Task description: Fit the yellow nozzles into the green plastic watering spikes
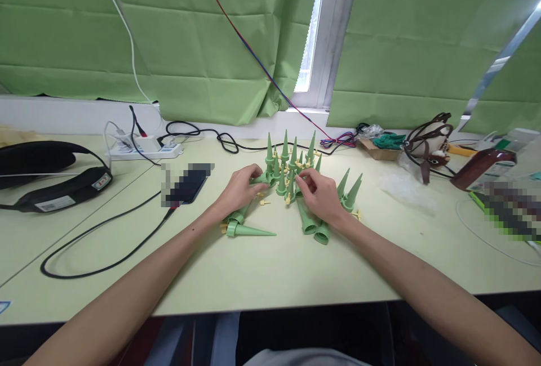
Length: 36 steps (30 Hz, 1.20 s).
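Note:
My left hand (pixel 244 187) is closed around a green threaded cone piece (pixel 265 179) held level at the left of the group. My right hand (pixel 322 190) has thumb and forefinger pinched together at the group's right side; what lies between them is too small to make out. Several green plastic cone spikes (pixel 285 149) stand point up between and behind the hands, with small yellow valve pieces (pixel 288 200) among them. One green spike (pixel 251 231) lies on its side below my left hand. Open-ended green tubes (pixel 308 222) lie under my right hand.
A phone (pixel 190 183) on a black cable lies to the left, near a white power strip (pixel 143 151) and a black padded device (pixel 63 177). To the right are crumpled clear plastic (pixel 406 188), a small cardboard box (pixel 380 149) and a dark red bottle (pixel 484 168).

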Tool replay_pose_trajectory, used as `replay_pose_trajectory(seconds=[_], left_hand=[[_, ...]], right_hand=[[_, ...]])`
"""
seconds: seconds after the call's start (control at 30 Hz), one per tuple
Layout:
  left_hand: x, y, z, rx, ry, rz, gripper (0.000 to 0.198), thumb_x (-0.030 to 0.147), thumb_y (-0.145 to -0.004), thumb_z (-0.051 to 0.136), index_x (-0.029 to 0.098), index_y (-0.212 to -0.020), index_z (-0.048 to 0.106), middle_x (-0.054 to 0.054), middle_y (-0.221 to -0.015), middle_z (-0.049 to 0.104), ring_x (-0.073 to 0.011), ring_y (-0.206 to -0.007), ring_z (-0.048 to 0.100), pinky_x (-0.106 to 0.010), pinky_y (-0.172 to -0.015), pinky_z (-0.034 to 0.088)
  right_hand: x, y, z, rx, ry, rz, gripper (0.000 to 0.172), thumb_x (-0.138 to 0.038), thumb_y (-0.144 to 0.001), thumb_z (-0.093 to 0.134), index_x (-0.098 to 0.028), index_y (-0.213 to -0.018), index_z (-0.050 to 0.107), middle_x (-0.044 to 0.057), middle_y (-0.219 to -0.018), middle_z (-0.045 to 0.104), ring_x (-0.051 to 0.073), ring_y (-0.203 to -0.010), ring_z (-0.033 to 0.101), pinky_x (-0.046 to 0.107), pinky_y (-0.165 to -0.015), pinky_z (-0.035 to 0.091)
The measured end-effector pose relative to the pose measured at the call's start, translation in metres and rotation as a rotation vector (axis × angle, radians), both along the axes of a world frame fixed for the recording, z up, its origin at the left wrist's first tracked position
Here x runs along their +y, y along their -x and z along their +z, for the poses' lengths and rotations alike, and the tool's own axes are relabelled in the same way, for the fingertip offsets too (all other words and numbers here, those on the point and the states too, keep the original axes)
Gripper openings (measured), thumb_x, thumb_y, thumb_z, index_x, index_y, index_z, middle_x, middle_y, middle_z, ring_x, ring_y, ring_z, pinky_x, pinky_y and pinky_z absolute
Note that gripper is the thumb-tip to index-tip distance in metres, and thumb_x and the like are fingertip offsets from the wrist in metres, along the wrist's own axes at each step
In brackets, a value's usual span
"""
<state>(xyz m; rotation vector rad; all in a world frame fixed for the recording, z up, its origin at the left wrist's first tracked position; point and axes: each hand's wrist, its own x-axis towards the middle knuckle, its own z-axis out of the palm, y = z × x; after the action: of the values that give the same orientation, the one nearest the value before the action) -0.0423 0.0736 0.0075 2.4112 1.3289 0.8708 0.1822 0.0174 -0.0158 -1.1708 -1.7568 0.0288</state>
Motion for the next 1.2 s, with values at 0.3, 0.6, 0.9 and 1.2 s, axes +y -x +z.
replay_pose_trajectory(seconds=[0.3, 0.6, 0.9, 1.2], left_hand=[[-0.015, -0.007, 0.010, -0.204, -0.191, -0.060, 0.024, 0.040, -0.084, 0.062, 0.018, -0.091, 0.056, 0.000, -0.080, 0.060, -0.0136, -0.071, 0.054, -0.026, -0.068, 0.045], [-0.029, -0.012, 0.005, -0.012, -0.333, -0.319, 0.021, 0.035, -0.091, 0.057, 0.016, -0.100, 0.059, -0.006, -0.092, 0.067, -0.0125, -0.069, 0.058, -0.024, -0.062, 0.045], [-0.029, -0.012, 0.003, 0.048, -0.445, -0.318, 0.034, 0.044, -0.095, 0.050, 0.016, -0.105, 0.065, -0.007, -0.089, 0.071, -0.0135, -0.067, 0.062, -0.024, -0.061, 0.046], [-0.032, -0.015, 0.007, -0.250, -0.314, -0.168, 0.041, 0.045, -0.080, 0.070, 0.019, -0.112, 0.066, -0.004, -0.082, 0.071, -0.0143, -0.069, 0.064, -0.024, -0.064, 0.051]], right_hand=[[-0.011, 0.009, 0.004, 0.035, -0.096, 0.073, 0.016, -0.030, -0.096, 0.049, -0.019, -0.090, 0.059, -0.001, -0.063, 0.055, 0.011, -0.051, 0.046, 0.024, -0.054, 0.040], [-0.013, 0.010, 0.004, -0.017, -0.049, 0.184, 0.029, -0.030, -0.095, 0.052, -0.018, -0.121, 0.060, 0.003, -0.083, 0.072, 0.010, -0.047, 0.051, 0.024, -0.055, 0.045], [-0.014, 0.008, 0.006, -0.044, -0.025, 0.296, 0.030, -0.030, -0.098, 0.047, -0.017, -0.122, 0.060, 0.007, -0.098, 0.073, 0.013, -0.059, 0.060, 0.027, -0.063, 0.050], [-0.013, 0.009, 0.006, 0.060, 0.026, 0.194, 0.028, -0.032, -0.099, 0.044, -0.015, -0.112, 0.061, 0.003, -0.070, 0.067, 0.015, -0.058, 0.059, 0.028, -0.062, 0.047]])
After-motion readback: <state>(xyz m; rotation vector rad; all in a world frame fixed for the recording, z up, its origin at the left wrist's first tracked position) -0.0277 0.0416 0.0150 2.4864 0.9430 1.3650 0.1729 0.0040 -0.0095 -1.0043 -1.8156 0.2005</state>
